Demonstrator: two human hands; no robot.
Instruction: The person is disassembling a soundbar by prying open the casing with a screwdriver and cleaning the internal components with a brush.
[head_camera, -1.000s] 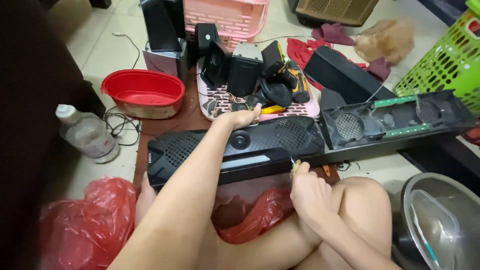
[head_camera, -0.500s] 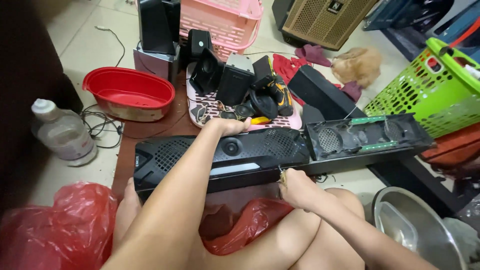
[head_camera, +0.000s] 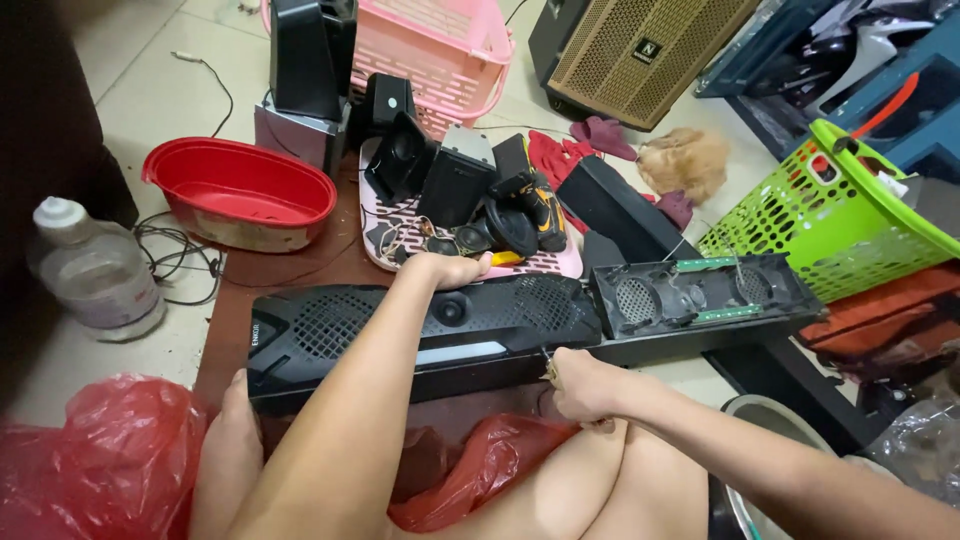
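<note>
My left hand (head_camera: 447, 268) lies over the far edge of the long black soundbar (head_camera: 420, 325), fingers curled on its top and pinning it to the low table (head_camera: 232, 310), while my right hand (head_camera: 580, 383) is pinched shut on a small tool or screw at the bar's near edge; which of the two I cannot tell. Just right of that hand, the bar's end section (head_camera: 700, 295) lies with its grille off, speaker cones and green circuit strips bare, so by my reading the stripping-down is partly done, with the grilled main length under my left hand yet to come apart. Beyond the left hand sit a pink tray (head_camera: 560, 265) of small black speakers and a red tub (head_camera: 238, 195).
</note>
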